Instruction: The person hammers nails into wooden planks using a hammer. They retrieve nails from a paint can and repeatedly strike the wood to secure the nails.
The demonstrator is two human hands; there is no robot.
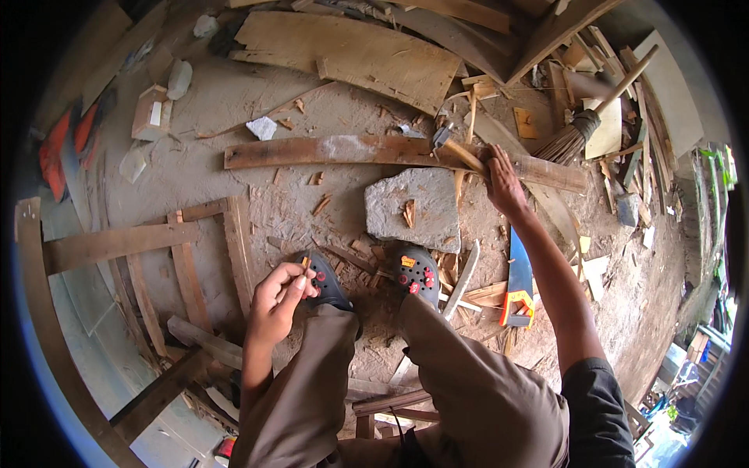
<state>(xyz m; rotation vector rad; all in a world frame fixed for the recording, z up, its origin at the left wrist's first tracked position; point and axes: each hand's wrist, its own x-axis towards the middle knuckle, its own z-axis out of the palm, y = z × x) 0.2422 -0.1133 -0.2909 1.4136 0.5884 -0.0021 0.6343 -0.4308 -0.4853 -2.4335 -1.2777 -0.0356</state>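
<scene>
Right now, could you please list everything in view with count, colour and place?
stone block: one, grey, centre
long plank: one, brown, beyond the stone block
hammer: one, dark head, brown handle, upper centre
handsaw: one, blue with orange handle, right of centre
broom: one, brown, upper right
wide board: one, tan, top centre
wooden framework: count unclear, brown, left
small box: one, pale, upper left
wood scraps: many, brown, scattered around
slim piece: one, yellowish, left of centre
clogs: two, dark, below centre
trousers: one pair, brownish, bottom centre
left hand: one, bare, pinching the slim piece
right hand: one, bare, on the hammer's handle
</scene>
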